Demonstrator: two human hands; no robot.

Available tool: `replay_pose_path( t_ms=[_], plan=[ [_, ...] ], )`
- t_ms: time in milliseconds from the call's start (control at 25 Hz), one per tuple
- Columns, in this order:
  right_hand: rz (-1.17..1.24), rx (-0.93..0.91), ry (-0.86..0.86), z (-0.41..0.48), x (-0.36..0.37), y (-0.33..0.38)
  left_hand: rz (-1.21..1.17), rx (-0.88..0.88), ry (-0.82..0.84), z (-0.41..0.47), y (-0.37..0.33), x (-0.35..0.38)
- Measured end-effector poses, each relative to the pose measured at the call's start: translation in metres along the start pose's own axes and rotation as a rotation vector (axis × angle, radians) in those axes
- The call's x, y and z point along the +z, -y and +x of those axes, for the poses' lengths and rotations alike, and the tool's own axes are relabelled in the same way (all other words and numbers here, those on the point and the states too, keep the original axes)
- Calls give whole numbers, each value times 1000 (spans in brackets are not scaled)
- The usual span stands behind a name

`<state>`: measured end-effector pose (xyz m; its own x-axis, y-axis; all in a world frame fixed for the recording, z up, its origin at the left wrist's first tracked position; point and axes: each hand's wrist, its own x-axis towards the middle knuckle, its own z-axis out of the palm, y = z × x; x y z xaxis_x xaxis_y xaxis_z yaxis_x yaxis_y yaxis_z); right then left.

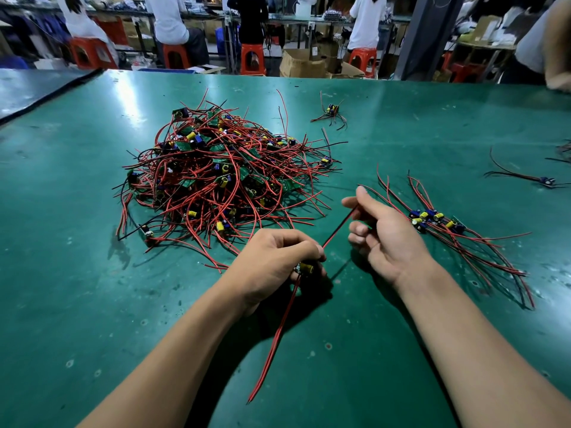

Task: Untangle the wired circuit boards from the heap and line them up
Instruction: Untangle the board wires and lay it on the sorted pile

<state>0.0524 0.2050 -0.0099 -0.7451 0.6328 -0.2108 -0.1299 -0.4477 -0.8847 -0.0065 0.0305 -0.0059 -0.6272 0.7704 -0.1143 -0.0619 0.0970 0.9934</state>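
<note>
A tangled heap (222,168) of small green circuit boards with red and black wires lies on the green table (77,211), ahead and left of centre. My left hand (275,261) grips one board with a yellow capacitor (306,268); its red wires (272,344) trail toward me. From that board a red-and-black wire pair (340,225) stretches up to my right hand (383,233), which pinches it between thumb and forefinger. To the right lies a row of lined-up boards (435,219), wires fanned out both ways.
A single loose board (332,110) lies beyond the heap, and another (547,180) at the far right. Another person's arm (556,50) reaches in at the top right. People sit on red stools (252,58) at benches behind the table's far edge.
</note>
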Motion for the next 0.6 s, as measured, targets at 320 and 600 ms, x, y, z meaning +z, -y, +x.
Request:
replay_pose_path(
  t_ms=[320,600],
  plan=[
    [-106,-16,-2,-1,-2,1,-260,-56,-66,3,1,2],
    [-150,-41,-1,-5,0,2,-382,-101,-90,1,-5,3]
  ],
)
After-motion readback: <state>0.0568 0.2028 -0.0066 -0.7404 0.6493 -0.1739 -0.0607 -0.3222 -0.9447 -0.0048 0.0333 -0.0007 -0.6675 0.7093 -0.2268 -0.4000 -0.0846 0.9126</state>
